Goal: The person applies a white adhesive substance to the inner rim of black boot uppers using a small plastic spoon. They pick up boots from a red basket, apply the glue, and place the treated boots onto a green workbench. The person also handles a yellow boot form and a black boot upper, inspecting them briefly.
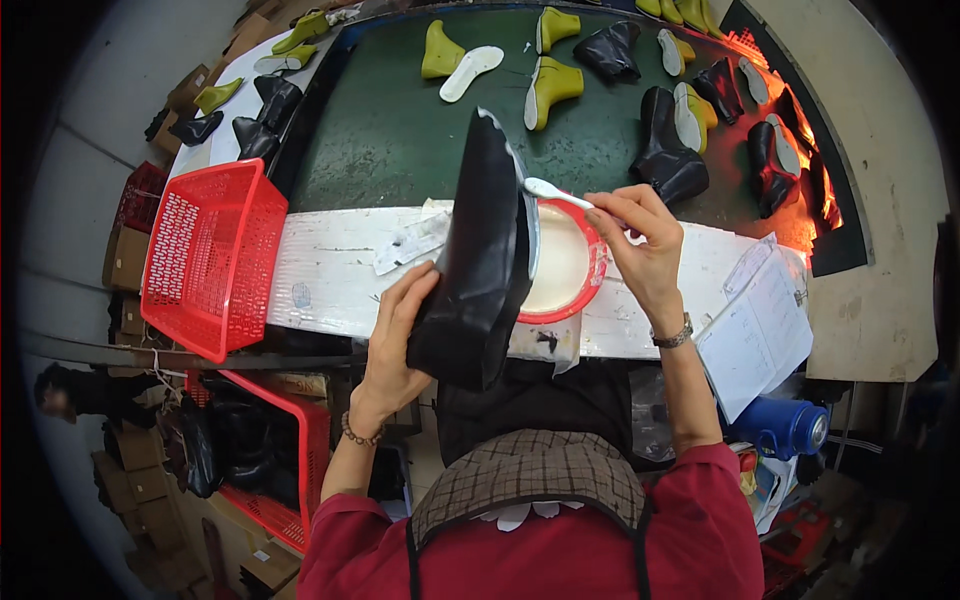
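Note:
My left hand (395,340) is closed on the lower left side of a black leather boot (470,260), which I hold up and tilted on its side. A whitish coating runs along the boot's right edge. In my right hand (645,245) is a slim white brush (556,192), pinched between thumb and fingers. The brush head touches or nearly touches the boot's whitish edge; its bristles are too small to make out. Just behind the boot stands a red tub (598,268) of creamy white liquid, partly hidden by the boot.
On the green belt (400,150) lie black boots (668,150), olive-yellow shoe lasts (552,92) and a white sole (471,73). A red basket (215,260) stands at left. Papers (755,335) and a blue flask (780,428) are at right. An orange glow lights the far right.

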Action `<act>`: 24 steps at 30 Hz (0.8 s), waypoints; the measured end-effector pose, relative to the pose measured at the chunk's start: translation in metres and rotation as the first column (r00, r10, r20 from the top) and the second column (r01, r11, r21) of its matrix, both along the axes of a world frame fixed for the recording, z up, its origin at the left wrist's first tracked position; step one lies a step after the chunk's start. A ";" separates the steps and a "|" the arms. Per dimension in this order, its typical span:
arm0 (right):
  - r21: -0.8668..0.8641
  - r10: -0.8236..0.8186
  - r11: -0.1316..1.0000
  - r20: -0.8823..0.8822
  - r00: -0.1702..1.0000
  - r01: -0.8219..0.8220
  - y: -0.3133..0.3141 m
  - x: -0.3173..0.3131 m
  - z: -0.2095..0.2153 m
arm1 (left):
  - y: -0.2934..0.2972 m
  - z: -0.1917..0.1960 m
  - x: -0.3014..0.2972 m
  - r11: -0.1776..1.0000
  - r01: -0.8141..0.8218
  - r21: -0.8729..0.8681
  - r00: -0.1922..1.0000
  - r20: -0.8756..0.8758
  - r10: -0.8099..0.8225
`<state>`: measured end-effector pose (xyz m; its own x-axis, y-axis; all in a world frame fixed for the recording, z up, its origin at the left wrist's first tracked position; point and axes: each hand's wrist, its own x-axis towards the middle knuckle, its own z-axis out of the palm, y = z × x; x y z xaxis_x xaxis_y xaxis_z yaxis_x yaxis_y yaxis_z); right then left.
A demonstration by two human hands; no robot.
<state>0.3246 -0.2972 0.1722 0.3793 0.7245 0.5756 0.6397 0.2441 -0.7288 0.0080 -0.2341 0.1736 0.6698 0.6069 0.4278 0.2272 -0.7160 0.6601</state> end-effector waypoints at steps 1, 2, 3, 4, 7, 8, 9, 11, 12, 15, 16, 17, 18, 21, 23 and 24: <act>0.012 0.022 1.000 0.016 1.000 -0.022 -0.002 -0.002 0.000 | 0.001 0.000 0.003 1.000 -0.025 0.013 1.000 0.001 0.025; 0.023 0.044 0.999 0.031 0.999 -0.045 -0.006 -0.004 0.000 | 0.002 0.002 0.008 0.999 -0.046 0.019 0.999 0.021 0.046; 0.038 0.066 0.997 0.050 0.997 -0.068 -0.009 -0.006 0.000 | 0.004 0.000 0.012 0.997 -0.074 0.018 0.996 0.048 0.073; 0.013 0.091 0.996 0.030 0.995 -0.092 -0.014 -0.011 -0.005 | 0.007 -0.003 0.015 0.995 -0.100 0.017 0.992 0.074 0.099; -0.011 0.168 0.985 -0.105 0.980 -0.170 -0.026 -0.026 -0.013 | 0.015 -0.005 0.027 0.986 -0.164 0.012 0.978 0.135 0.161; -0.002 0.180 0.983 -0.099 0.979 -0.181 -0.029 -0.030 -0.013 | 0.019 -0.008 0.030 0.983 -0.184 0.021 0.972 0.151 0.179; 0.000 0.188 0.982 -0.093 0.978 -0.189 -0.031 -0.031 -0.015 | 0.022 -0.009 0.033 0.979 -0.202 0.034 0.966 0.170 0.193; 0.003 0.203 0.979 -0.082 0.976 -0.204 -0.034 -0.032 -0.017 | 0.027 -0.007 0.039 0.971 -0.228 0.065 0.958 0.192 0.212; -0.019 0.224 0.974 -0.027 0.974 -0.224 -0.036 -0.029 -0.014 | 0.030 -0.008 0.043 0.966 -0.241 0.090 0.952 0.218 0.217; -0.051 0.261 0.964 0.008 0.965 -0.261 -0.039 -0.029 -0.010 | 0.044 -0.014 0.050 0.939 -0.280 0.199 0.938 0.267 0.223; -0.088 0.275 0.957 -0.041 0.961 -0.277 -0.040 -0.029 -0.007 | 0.047 -0.014 0.053 0.929 -0.281 0.242 0.940 0.264 0.216; -0.124 0.286 0.947 -0.089 0.954 -0.296 -0.042 -0.030 -0.004 | 0.050 -0.014 0.054 0.916 -0.283 0.286 0.942 0.261 0.210; -0.161 0.294 0.936 -0.139 0.946 -0.314 -0.045 -0.030 -0.003 | 0.052 -0.016 0.056 0.915 -0.277 0.294 0.944 0.258 0.203; -0.204 0.297 0.919 -0.206 0.932 -0.338 -0.038 -0.025 -0.005 | 0.055 -0.023 0.053 0.919 -0.266 0.291 0.952 0.231 0.202; -0.258 0.190 0.940 -0.145 0.971 -0.222 -0.033 -0.007 -0.019 | 0.055 -0.022 0.042 0.930 -0.264 0.256 0.957 0.186 0.221; -0.313 0.122 0.940 -0.051 0.991 -0.132 -0.030 0.002 -0.020 | 0.055 -0.027 0.036 0.959 -0.279 0.044 0.934 0.243 0.261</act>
<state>0.3271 -0.3275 0.1524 0.2855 0.9103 0.2998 0.5951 0.0768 -0.8000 0.0441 -0.1789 0.1470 0.3613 0.7102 0.6041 0.2655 -0.6995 0.6635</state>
